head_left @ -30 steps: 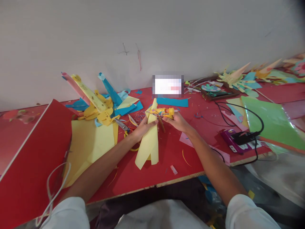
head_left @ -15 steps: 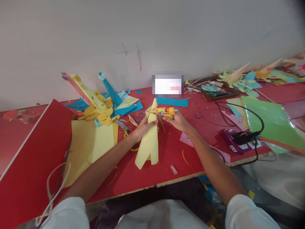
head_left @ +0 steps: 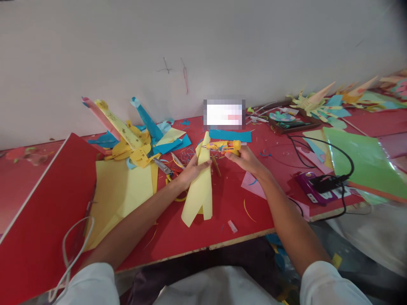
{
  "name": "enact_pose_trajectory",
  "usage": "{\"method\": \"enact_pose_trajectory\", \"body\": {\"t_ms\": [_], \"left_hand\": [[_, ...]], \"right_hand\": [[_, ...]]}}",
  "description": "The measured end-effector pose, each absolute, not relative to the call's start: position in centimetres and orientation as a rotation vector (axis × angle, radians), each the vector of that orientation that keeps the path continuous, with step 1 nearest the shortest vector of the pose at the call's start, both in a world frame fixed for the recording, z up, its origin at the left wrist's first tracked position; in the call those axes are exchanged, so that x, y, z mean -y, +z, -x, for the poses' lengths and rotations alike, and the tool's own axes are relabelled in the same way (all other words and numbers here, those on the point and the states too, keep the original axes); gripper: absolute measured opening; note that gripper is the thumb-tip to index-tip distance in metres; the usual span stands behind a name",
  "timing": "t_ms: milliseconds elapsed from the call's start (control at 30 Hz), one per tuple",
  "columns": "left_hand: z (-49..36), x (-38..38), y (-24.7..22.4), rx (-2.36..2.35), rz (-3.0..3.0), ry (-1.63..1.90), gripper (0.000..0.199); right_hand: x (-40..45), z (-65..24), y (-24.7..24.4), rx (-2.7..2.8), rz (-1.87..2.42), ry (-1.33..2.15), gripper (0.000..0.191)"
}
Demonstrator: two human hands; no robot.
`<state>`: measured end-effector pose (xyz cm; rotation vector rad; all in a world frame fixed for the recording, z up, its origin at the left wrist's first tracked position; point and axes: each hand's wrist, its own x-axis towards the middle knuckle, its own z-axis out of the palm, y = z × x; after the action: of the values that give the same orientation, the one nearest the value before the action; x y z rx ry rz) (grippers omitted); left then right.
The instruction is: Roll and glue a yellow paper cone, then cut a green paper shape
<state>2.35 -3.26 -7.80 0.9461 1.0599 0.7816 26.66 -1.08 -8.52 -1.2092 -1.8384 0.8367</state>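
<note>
shift since half a second ago: right hand [head_left: 244, 159] and yellow glue gun [head_left: 227, 146] sit a little farther right; the rolled paper [head_left: 200, 186] and left hand [head_left: 192, 173] are nearly where they were.
left hand: closed around the pale yellow rolled paper from its left side, thumb across the front.
right hand: wrapped round the handle of the glue gun; whether a finger presses the trigger, i cannot tell.
gun to paper: the paper lies to the left of the right hand; its long axis runs from a narrow far tip to a flared, notched near end, while the gun lies crosswise, nozzle [head_left: 204, 146] pointing left at the upper part. left hand is the nearer one to the paper, gripping it just below the nozzle.
under the gun: a thin brown stick [head_left: 216, 166] on the red desk [head_left: 229, 237].
left of the hands: scissors [head_left: 163, 166], partly covered by the left arm, then yellow sheets [head_left: 124, 182].
right of the hands: pink paper [head_left: 252, 185], then a purple box [head_left: 307, 181].
hard to see: most left fingers are behind the paper; contact between nozzle and paper is unclear; a pixelated patch [head_left: 224, 115] masks something by the wall; the red board [head_left: 47, 190] is cut off at left.
</note>
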Motion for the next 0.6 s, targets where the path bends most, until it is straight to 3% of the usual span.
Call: {"method": "enact_pose_trajectory", "body": {"t_ms": [600], "left_hand": [[-2.54, 3.04, -8.26, -1.055, -0.930, 0.813, 0.065]], "right_hand": [[0.88, -26.60, -8.21, 1.914, 1.173, 0.735, 0.044]]}}
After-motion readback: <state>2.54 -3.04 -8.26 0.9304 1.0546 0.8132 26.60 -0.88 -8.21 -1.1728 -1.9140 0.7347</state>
